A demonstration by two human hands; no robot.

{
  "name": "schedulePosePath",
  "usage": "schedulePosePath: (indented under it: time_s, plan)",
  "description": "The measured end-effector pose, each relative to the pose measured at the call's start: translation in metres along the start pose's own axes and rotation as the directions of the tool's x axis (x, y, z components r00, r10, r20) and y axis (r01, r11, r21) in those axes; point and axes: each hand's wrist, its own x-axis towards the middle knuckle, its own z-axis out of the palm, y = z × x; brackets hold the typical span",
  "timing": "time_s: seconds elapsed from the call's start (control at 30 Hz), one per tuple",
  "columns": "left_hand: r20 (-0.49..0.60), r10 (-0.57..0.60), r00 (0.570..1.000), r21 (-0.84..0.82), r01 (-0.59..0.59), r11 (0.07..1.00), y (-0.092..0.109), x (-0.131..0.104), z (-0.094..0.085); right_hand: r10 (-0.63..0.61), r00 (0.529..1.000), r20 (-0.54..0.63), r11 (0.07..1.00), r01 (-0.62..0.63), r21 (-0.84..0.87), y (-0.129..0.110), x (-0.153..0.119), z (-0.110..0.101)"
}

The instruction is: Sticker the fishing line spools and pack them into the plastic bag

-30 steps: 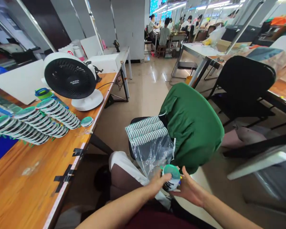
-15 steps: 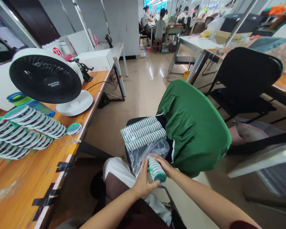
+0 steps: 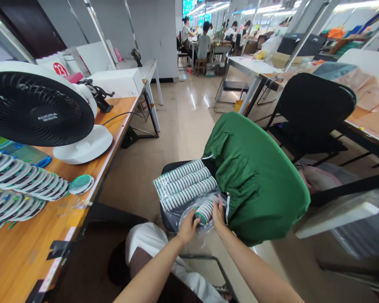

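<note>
Workroom bg: grey wall (image 3: 151, 42), shiny tiled floor (image 3: 189, 130), several ppl (image 3: 204, 46) seated at desks far back. Wood table (image 3: 22, 248) fills the L side, blk tape (image 3: 58, 249) on its near edge. Center: chair w/ green cloth cover (image 3: 259, 176) over its backrest, dark seat in front of it. Blk chair (image 3: 312, 105) further R, facing another table.

Big white/blk fan (image 3: 44, 109) on L table, white box (image 3: 116, 82) behind it. Long leaning disc rows (image 3: 25, 181) (green/white, edges overlapping) lie on the table in front of the fan, partly cut off by the view.

Clear bag (image 3: 173, 216) on the seat, w/ 3 packed rows (image 3: 186, 185) of same discs side by side, near end of bag loose + crumpled.

L hand (image 3: 188, 227) & R hand (image 3: 219, 213) at that near end, one each side of a short disc stack (image 3: 204, 212), fingers narrow, curved round it. Stack lies tilted, green face toward L hand, plastic film around it; can't tell if it's fully inside. R fingertips partly hidden.

Smallest: little disc pile (image 3: 81, 184) near table edge, just beside the long rows.
</note>
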Motion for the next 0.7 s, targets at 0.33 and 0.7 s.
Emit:
schedulePosePath:
  time_s: [0.33, 0.7]
  plan:
    - [-0.212, -0.250, 0.945, 0.356, 0.313, 0.881, 0.012, 0.035, 0.002, -0.257, 0.966, 0.016, 0.886, 0.242, -0.395, -0.006, -0.022, -0.003]
    - [-0.048, 0.057, 0.997, 0.478, -0.027, 0.878, 0.024, -0.024, -0.032, -0.315, 0.948, -0.050, 0.749, 0.216, -0.627, 0.003, -0.031, 0.019]
